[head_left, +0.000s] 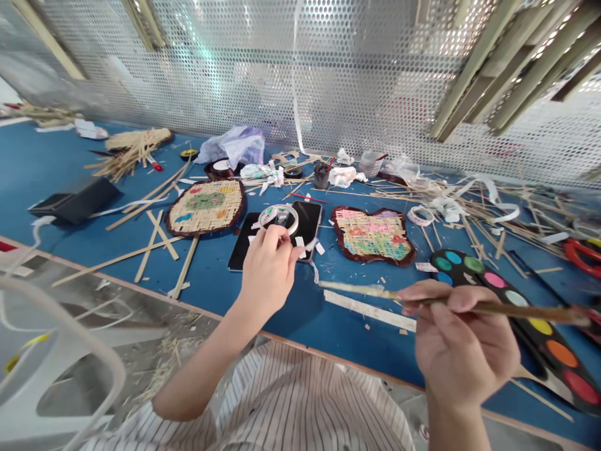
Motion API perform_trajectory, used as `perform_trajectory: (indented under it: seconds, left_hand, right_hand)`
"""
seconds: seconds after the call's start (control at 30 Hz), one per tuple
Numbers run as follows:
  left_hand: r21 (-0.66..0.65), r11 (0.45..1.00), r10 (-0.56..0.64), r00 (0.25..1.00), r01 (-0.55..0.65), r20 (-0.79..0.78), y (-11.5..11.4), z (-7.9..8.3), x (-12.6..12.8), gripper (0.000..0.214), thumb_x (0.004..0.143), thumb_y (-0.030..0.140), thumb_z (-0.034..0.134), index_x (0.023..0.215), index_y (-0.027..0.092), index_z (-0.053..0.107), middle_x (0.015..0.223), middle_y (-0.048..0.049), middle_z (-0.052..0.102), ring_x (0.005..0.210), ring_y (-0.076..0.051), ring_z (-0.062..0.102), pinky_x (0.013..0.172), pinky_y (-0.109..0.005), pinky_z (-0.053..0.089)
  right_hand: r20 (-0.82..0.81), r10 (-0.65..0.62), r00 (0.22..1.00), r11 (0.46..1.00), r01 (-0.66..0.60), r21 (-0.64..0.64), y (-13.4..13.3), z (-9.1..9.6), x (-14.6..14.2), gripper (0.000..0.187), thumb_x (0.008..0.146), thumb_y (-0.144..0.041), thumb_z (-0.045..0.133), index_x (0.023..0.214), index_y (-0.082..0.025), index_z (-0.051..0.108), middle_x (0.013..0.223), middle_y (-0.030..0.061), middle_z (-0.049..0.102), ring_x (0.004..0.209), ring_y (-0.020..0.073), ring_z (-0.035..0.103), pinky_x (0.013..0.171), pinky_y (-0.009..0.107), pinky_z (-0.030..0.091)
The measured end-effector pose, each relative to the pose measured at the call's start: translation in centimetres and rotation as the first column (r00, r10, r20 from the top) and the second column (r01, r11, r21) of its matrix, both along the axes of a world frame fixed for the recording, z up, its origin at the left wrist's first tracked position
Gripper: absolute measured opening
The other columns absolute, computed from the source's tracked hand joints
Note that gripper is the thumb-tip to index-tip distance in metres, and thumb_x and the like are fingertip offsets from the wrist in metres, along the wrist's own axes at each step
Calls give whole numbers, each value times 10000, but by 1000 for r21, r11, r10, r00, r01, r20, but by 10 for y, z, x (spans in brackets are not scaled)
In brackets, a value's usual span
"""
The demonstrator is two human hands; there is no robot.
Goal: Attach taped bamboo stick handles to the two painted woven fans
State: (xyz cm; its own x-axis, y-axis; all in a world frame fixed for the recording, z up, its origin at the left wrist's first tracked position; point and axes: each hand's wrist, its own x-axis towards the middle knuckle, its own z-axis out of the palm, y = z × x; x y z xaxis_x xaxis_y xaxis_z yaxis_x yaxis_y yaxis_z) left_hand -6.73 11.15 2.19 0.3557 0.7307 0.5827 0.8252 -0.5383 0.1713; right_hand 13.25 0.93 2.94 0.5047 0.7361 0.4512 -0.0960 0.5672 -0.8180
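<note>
My left hand (270,269) is closed, its fingertips pinched at the lower rim of a roll of white tape (294,220), above two dark-screened devices. A thin curled strip of tape (315,273) hangs between this hand and the tip of a stick. In my right hand (464,344), thumb and fingers grip that slim stick (516,310), which points left; its far end (347,287) looks pale and wrapped. Beneath the stick a flat pale strip (370,310) lies on the blue table. A paint palette (563,354) with several round colours is beside my right hand.
Two painted woven panels with brown edges, one round (206,208) and one wavy (373,235), lie on the table (154,250). Loose bamboo strips (162,235), crumpled tissues (342,176), another tape roll (421,216) and red-handled scissors (582,258) surround them. A perforated metal screen (357,81) stands behind.
</note>
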Motion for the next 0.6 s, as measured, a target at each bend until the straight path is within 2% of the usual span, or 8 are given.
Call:
perform_trajectory:
  seconds: [0.07,0.1,0.17,0.27,0.33,0.43,0.53,0.6]
  left_hand:
    - [11,999,50,990,-49,-132,6,-2,-3,281,884,281,533,652,140,602,903,-100,561,836,-253,545,723,-414,488]
    - [7,998,57,988,-56,-144,8,-3,-4,232,873,264,554,690,135,618,923,-104,565,856,-260,551,731,-412,494]
    - [-5,999,35,996,-35,-83,10,-4,-5,116,880,166,522,860,128,630,993,-110,559,876,-235,572,742,-374,511]
    - [8,998,-70,997,69,43,8,-3,-6,259,878,22,417,1054,148,558,980,-78,583,850,-172,606,741,-296,518]
    - [50,989,-144,988,141,62,7,-2,-8,313,864,-22,379,1062,160,538,922,-51,620,828,-155,625,745,-274,517]
    - [87,973,-215,977,213,12,8,0,-11,381,821,-68,335,1054,147,544,937,-61,670,842,-159,648,739,-269,518]
    - [33,974,-221,968,226,-117,13,4,-14,423,762,-87,355,1027,147,587,952,-73,702,927,-206,641,753,-328,504]
    - [16,975,-215,961,221,-174,15,9,-13,429,729,-88,391,989,170,614,921,-54,716,967,-235,620,787,-384,472]
  right_hand:
    - [43,-6,999,1000,5,17,-2,-3,-1,151,757,-51,590,775,-196,551,686,4,659,761,177,665,554,239,477]
    - [59,-13,998,1000,11,19,-3,-4,-1,164,756,-39,593,765,-195,544,689,4,655,767,177,661,560,242,481]
    - [85,-26,996,999,24,30,-4,-4,-2,174,763,-23,589,757,-191,542,712,16,653,796,184,655,558,246,493]
    - [101,-58,993,996,50,76,-5,-5,-4,185,758,9,585,747,-175,572,806,25,627,828,168,645,544,238,528]
    - [88,-66,994,994,57,97,-4,-6,-5,189,752,19,589,740,-170,600,838,12,598,798,140,643,534,225,551]
    - [6,-46,999,997,45,57,-3,-9,-5,182,750,5,614,734,-174,640,808,-10,599,730,98,640,523,178,569]
    - [-83,-20,996,1000,21,21,-5,-15,1,177,739,-5,643,747,-178,676,797,-19,625,720,71,642,559,143,586]
    - [-63,0,998,999,2,39,-7,-19,4,201,731,8,650,750,-188,693,800,-22,640,753,71,651,601,148,601]
